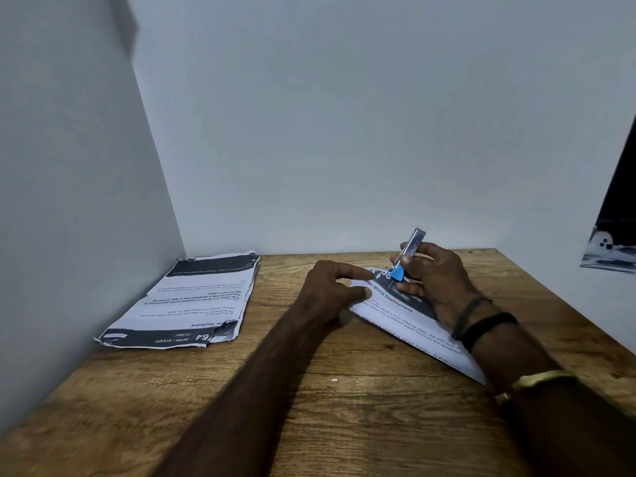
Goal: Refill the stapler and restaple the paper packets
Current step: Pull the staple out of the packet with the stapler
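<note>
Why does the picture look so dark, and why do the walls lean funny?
In the head view the light is dim, so the desk looks dark; the wide lens makes the wall corner lean; small print on the far packet is soft; the stapler in the right hand shows clearly.

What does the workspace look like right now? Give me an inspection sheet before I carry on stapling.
Surface: wooden desk, grain visible.
Job's things: stapler, metal with a blue end, tilted over the top corner of the printed packet under the hands; second packet lies flat at the left by the wall, its corners crumpled.
Clutter: one bright speck on the desk, perhaps a loose staple; too small to tell.
Hands: left hand presses the printed packet near its corner with straight fingers; right hand grips the stapler.
Cables: nothing seen.
Surroundings: plain pale walls behind and at left; dark object at the right edge, unclear.
</note>
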The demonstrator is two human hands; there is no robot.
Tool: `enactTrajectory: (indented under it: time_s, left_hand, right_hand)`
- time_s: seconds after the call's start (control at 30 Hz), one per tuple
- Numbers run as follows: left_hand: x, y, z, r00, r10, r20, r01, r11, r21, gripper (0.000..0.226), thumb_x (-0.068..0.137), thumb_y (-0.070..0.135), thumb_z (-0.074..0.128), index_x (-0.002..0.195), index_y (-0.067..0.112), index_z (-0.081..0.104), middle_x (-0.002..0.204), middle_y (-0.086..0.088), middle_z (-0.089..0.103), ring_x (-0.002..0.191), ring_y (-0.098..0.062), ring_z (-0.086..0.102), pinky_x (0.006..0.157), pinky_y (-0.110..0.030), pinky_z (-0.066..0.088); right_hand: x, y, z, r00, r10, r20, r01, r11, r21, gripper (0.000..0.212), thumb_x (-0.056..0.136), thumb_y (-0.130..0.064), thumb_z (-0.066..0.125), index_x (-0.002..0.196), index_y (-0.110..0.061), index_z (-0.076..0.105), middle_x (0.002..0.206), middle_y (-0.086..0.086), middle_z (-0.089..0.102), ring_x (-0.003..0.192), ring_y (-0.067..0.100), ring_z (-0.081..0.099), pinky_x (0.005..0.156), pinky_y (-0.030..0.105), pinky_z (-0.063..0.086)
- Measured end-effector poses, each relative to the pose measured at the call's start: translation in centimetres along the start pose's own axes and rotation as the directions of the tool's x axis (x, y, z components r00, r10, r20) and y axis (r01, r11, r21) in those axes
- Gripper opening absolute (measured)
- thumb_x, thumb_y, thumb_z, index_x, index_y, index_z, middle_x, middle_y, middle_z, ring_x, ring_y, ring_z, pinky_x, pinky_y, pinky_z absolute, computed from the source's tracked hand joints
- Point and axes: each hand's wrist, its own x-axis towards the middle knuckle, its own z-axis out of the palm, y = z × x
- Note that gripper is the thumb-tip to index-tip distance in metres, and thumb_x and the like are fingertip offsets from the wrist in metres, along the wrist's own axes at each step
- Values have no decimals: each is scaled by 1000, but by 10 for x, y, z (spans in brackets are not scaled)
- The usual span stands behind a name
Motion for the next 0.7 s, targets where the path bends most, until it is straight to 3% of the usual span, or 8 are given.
enactTrajectory:
  time_s: [0.2,0.37,0.53,0.6,0.7]
  left_hand:
    - [0,1,2,1000,27,-3,-27,999,-22,28,77,-8,79,104,-1,77,94,-4,75,61,0,71,54,-10,51]
    - [2,-1,2,999,34,-9,-34,999,-37,27,76,-7,80,102,2,79,97,-7,77,64,-1,72,59,-13,54]
    - [4,-1,2,999,18,-32,-18,1000,0,28,78,-5,81,105,2,78,103,-11,78,66,-4,70,60,-15,54]
    - [5,-1,0,999,6,-46,-5,1000,22,26,79,-5,79,104,2,78,99,-11,77,58,-1,67,53,-13,51]
    - [5,-3,-6,982,-11,-186,15,1000,18,19,82,-2,76,96,11,80,98,-10,76,62,-4,68,49,-19,53]
  right_hand:
    - [2,-3,-2,998,-59,-14,58,997,-42,22,97,-5,62,118,-10,65,97,6,76,81,24,72,52,23,61]
    - [1,-6,0,997,-76,-29,75,996,-50,21,98,-4,61,118,-8,63,95,8,75,74,23,69,49,22,59]
    - [-2,-3,-1,1000,2,-4,-2,998,67,29,95,-7,66,123,-8,63,110,12,75,95,30,74,61,29,65]
    - [-3,-4,-1,1000,3,5,-4,989,151,28,95,-10,67,123,-9,64,114,11,75,103,28,73,68,34,65]
    - [-5,-11,0,998,-60,-14,61,983,174,16,94,-14,69,110,-16,70,106,6,77,96,18,75,65,32,62]
